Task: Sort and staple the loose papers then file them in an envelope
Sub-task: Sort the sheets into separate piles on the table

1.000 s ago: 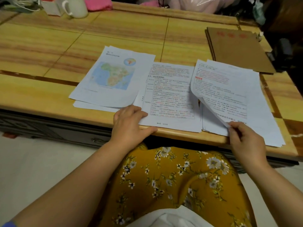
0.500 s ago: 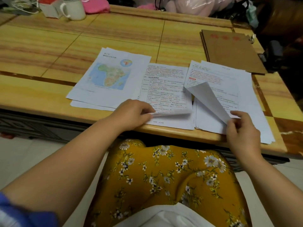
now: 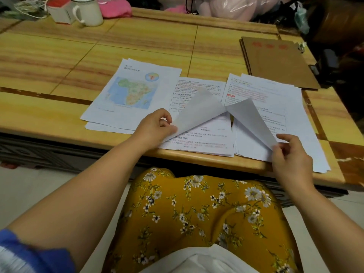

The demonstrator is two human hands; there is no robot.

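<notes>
The left hand [image 3: 155, 125] pinched the lifted corner of the middle stack's top sheet [image 3: 197, 111], while the right hand [image 3: 291, 154] pinched the right stack's raised sheet [image 3: 252, 119] above the surface [image 3: 59, 107].

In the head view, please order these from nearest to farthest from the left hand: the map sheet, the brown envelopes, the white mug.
From the left hand:
1. Map sheet, just beyond the hand, on the left pile.
2. Brown envelopes, far right of the table.
3. White mug, far left corner.
</notes>
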